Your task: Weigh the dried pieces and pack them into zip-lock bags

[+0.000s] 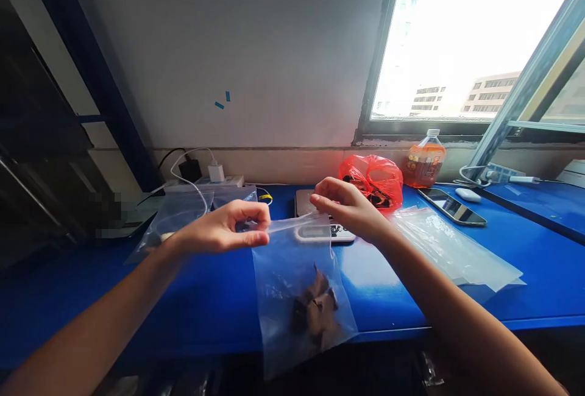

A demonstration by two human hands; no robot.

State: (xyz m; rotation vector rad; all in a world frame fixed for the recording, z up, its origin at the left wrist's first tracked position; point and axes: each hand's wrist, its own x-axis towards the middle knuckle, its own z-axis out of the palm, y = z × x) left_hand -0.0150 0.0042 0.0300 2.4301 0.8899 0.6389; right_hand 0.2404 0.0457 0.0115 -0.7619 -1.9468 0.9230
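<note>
A clear plastic bag point(278, 298) hangs between my two hands over the table's front edge. Dark brown, crinkled pieces point(320, 311) lie low inside it; I cannot make out their kind. My left hand point(233, 225) pinches the top left corner of the bag between thumb and fingers. At the top right corner, my right hand point(342, 204) grips the bag's edge, its fingers curled. The mouth is stretched taut between them. Behind the bag and my right hand sits a kitchen scale point(345, 234), partly hidden.
On the blue table point(393, 304), a stack of clear bags point(452, 250) lies at right beside a phone point(452, 207) and white earbud case point(468, 195). A red plastic bag point(372, 176) and drink bottle point(426, 161) stand behind. Filled clear bags point(183, 207) and chargers point(216, 172) are at left.
</note>
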